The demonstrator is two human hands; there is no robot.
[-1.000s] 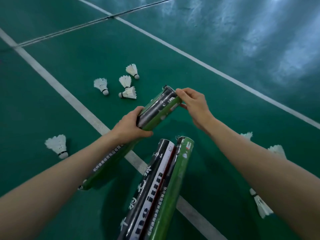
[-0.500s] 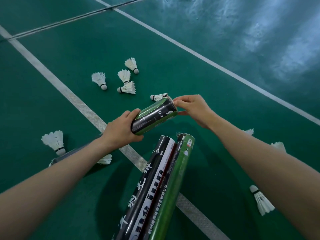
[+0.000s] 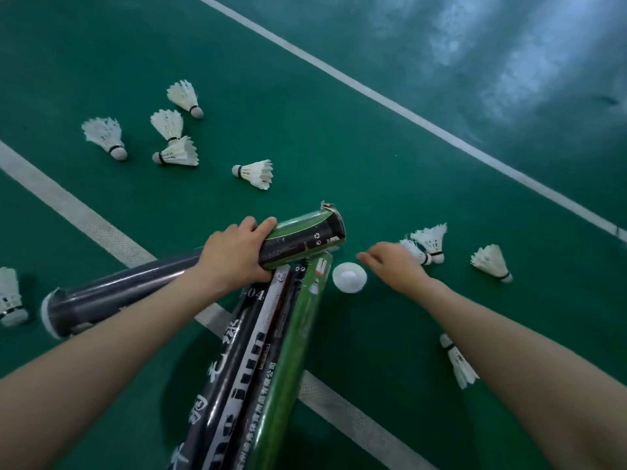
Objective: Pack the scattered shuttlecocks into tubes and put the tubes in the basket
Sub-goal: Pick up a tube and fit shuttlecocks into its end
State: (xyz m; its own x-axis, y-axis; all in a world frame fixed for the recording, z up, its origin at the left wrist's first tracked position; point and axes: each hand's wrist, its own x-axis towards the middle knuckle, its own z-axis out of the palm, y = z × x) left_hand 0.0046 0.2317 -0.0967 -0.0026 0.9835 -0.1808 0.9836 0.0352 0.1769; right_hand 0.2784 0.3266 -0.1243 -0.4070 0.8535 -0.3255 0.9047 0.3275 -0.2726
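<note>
The left grip (image 3: 234, 252) is closed round a long shuttlecock tube (image 3: 305, 239), fingers curled over its top near the green-and-black end, which points right and has a torn rim. The tube's dark far end reaches down to the left, low over the green court floor (image 3: 339, 147). The right grip (image 3: 393, 266) holds nothing: its fingers are loosely spread, reaching left, with the tips just beside a round white cap (image 3: 349, 277) that lies on the floor; whether they touch it I cannot tell. Just under the left grip, a bundle of tubes (image 3: 254, 368), black, white-striped and green, runs from the bottom edge up to the held tube. Loose shuttlecocks lie scattered on the floor: a cluster of four (image 3: 168, 123) at upper left, a single one (image 3: 254, 173) nearer the middle, a pair (image 3: 427, 244) just behind the right grip, one (image 3: 492, 262) further right, one (image 3: 458, 364) beside the right forearm, and one (image 3: 10, 300) at the left edge. White court lines (image 3: 84, 218) cross the floor.
</note>
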